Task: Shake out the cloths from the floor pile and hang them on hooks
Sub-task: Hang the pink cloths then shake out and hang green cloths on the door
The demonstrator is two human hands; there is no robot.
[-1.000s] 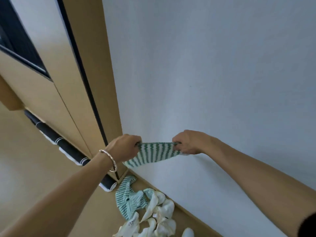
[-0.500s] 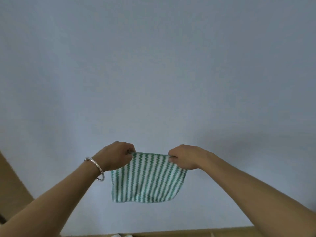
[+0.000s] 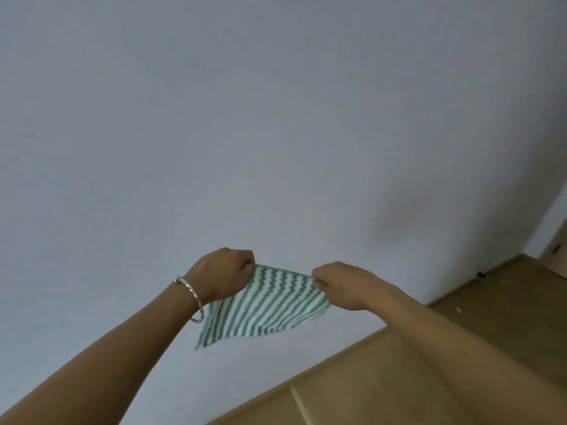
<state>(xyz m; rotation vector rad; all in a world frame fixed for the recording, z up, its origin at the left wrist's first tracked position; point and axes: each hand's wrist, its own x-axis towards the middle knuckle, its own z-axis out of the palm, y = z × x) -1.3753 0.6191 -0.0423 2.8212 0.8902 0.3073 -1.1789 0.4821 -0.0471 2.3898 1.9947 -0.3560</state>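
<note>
A green-and-white striped cloth point(image 3: 264, 308) hangs spread in the air in front of a pale wall. My left hand point(image 3: 224, 276), with a silver bracelet on its wrist, grips the cloth's top left corner in a fist. My right hand point(image 3: 340, 285) pinches the top right corner. The cloth's lower edge swings toward the lower left and looks blurred. No hooks and no floor pile are in view.
The pale wall point(image 3: 276, 133) fills most of the view. A tan floor point(image 3: 460, 348) runs along the lower right, meeting the wall at a skirting line. A wall corner and part of a wooden door frame point(image 3: 555, 243) show at the far right.
The view has swung right, so the floor now shows at the lower right. The cloth, which hung flat, now flares toward the lower left. Both hands keep hold of its top corners.
</note>
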